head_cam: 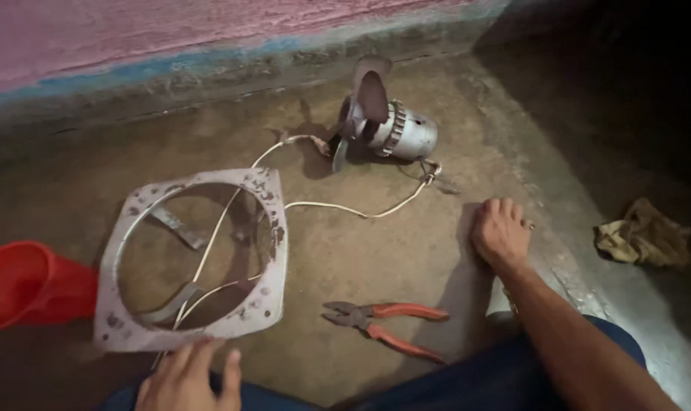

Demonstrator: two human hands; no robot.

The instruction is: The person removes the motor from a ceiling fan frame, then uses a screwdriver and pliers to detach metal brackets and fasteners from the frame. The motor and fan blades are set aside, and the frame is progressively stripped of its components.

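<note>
Nearest, the left hand [186,378] lies flat and open, holding nothing, its fingertips just at the near edge of the frame [197,255], a square, paint-flecked metal plate with a big round opening that lies flat on the concrete floor [345,266]. Just right of the frame, the pliers [383,323] with red handles lie on the floor, jaws pointing left, between the two hands and touched by neither. A red funnel [30,285] lies on its side at the left, beside the frame. Further off, the right hand [501,232] presses palm-down on the floor, fingers spread, open and empty. A white cord [345,209] runs from inside the frame across the floor to the motor [395,129], which lies on its side near the wall with its fan blades facing left. A crumpled rag [644,234] sits well apart at the right, past a raised ledge.
</note>
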